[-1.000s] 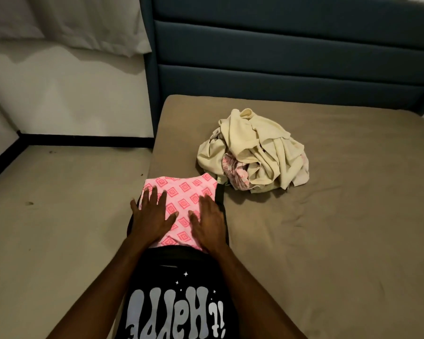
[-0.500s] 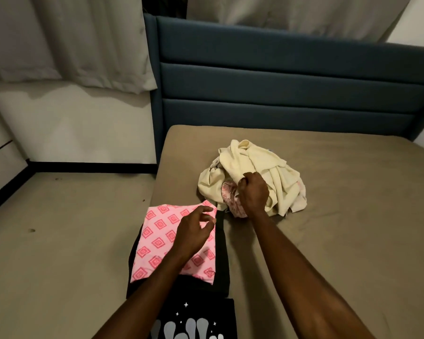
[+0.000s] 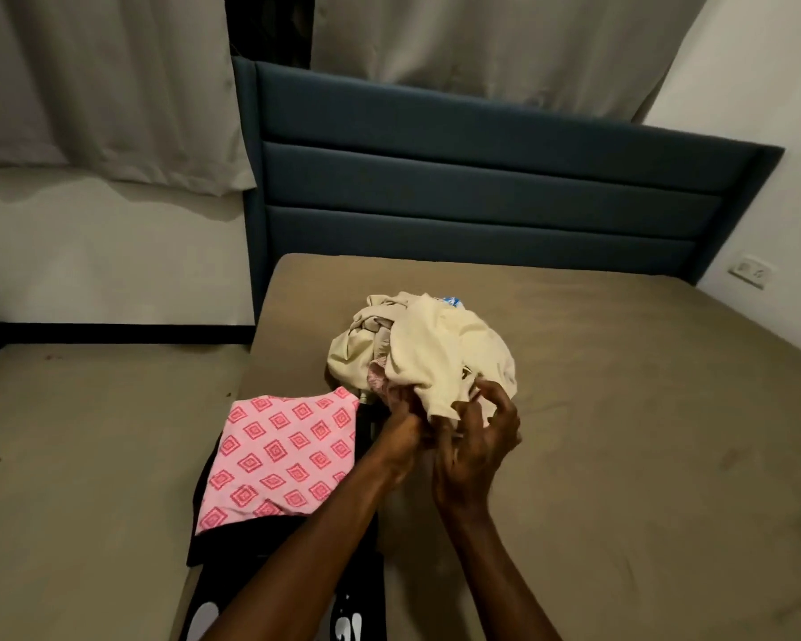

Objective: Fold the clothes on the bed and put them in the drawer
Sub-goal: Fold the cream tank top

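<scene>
Judging by the folded pink patterned garment (image 3: 280, 455) stacked on a black one (image 3: 269, 538) at lower left, folding is under way: both the left hand (image 3: 401, 434) and right hand (image 3: 479, 437) grip the cream garment (image 3: 440, 358) in the mid-frame pile on the bed (image 3: 620, 409), no drawer visible.

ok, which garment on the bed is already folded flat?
The pink diamond-print garment, lying flat on the black clothing at the bed's near left edge. The cream garment is bunched in the pile, gripped by both hands.
</scene>
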Demonstrator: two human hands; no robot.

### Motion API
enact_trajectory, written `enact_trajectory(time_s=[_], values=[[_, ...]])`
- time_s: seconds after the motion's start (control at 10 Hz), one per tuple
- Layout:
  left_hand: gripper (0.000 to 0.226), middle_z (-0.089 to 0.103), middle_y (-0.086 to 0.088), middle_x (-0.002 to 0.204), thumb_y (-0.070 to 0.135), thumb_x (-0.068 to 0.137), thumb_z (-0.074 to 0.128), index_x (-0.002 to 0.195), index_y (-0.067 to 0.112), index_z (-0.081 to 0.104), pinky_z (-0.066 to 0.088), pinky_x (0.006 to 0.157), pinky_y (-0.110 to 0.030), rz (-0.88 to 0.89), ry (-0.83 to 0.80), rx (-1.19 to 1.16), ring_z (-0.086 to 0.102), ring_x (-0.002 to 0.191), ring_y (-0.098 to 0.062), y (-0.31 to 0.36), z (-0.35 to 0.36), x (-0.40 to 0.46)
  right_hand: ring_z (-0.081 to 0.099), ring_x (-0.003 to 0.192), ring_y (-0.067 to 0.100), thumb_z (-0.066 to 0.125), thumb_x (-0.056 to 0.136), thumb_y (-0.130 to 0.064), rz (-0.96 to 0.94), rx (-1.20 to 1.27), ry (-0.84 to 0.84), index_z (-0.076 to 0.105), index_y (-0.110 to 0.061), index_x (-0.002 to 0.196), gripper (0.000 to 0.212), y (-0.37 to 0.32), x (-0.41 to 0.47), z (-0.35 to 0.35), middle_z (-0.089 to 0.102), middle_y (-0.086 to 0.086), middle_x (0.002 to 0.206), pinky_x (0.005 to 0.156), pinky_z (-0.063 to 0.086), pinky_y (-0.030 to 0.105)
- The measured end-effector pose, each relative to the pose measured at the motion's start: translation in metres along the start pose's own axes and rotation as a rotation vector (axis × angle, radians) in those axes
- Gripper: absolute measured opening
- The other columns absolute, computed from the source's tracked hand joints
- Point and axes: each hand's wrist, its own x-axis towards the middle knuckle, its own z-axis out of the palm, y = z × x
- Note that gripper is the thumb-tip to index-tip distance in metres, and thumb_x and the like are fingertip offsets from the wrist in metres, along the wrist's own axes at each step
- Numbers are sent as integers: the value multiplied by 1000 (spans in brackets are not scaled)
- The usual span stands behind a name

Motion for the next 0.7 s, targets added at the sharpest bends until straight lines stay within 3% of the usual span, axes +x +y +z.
enact_trajectory(time_s=[0.1,0.2,0.3,0.4,0.5,0.6,0.7], values=[[51,64,-15,131,-13,92,58,134,15,56,60,82,-31,-161,-275,32,67,114,-25,23,4,1,66,99,30,55,103,-44,179,283,-109,63,-30,107,17,0,27,-32,70,6,105,81,54,53],[45,72,-7,109,-14,81,73,116,13,64,59,77,-25,-131,-322,141,70,98,-17,42,13,-10,63,82,11,54,104,-37,360,481,-118,58,-31,97,10,-12,58,-67,66,-8,88,70,52,38],[22,76,8,92,3,78,78,94,18,76,55,75,-19,-75,-221,414,73,91,-12,45,8,-24,51,70,9,56,107,-20,392,614,-138,57,-12,86,22,-27,92,-112,57,-6,74,61,44,31],[40,72,11,94,33,65,91,98,28,69,52,71,-26,-114,89,583,68,89,-15,55,-6,-40,56,68,15,60,104,-24,339,663,-202,63,-9,85,24,-43,126,-161,61,0,73,59,50,32],[92,61,4,127,67,48,88,129,36,56,52,93,-42,-9,-25,789,57,115,-18,63,-7,-51,64,65,10,61,96,-36,306,656,-282,67,-11,91,26,-65,157,-204,66,-7,73,60,55,25],[68,68,7,121,69,62,81,117,32,70,56,93,-37,-51,-423,721,65,109,-9,87,12,-83,65,64,10,59,104,-24,262,612,-253,67,-4,95,23,-83,176,-239,66,-4,73,60,55,24],[72,62,11,133,45,71,93,131,33,56,50,95,-16,-36,-625,550,60,118,-1,100,40,-118,65,63,8,53,107,-18,256,630,-203,67,-7,91,24,-99,187,-274,67,-7,70,60,55,24]])
